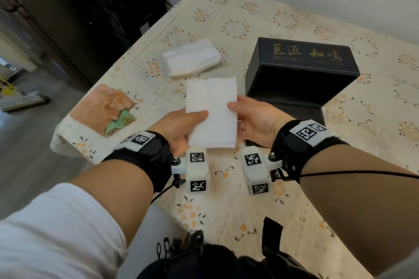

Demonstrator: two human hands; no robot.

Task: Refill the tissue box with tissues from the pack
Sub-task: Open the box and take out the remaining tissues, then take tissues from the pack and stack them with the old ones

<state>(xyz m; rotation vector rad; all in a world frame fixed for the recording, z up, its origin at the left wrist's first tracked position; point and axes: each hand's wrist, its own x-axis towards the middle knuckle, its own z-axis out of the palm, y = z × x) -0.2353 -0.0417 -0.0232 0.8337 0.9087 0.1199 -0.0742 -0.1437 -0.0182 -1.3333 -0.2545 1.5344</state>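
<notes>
I hold a white stack of tissues (pixel 212 106) above the table, long side pointing away from me. My left hand (pixel 181 125) grips its near-left edge with the thumb on top. My right hand (pixel 256 118) grips its right edge, thumb on top too. To the right stands the black tissue box (pixel 301 68) with gold lettering, lying open with its dark inside facing me and its lid (pixel 292 112) flat on the table. The clear plastic tissue pack (pixel 191 56) lies further back on the table, still holding some white tissues.
The table (pixel 249 18) wears a cream floral cloth with a worn orange and green patch (pixel 106 108) near its left corner. A dark shelf unit (pixel 118 0) stands beyond the table's left edge. A white wall runs behind.
</notes>
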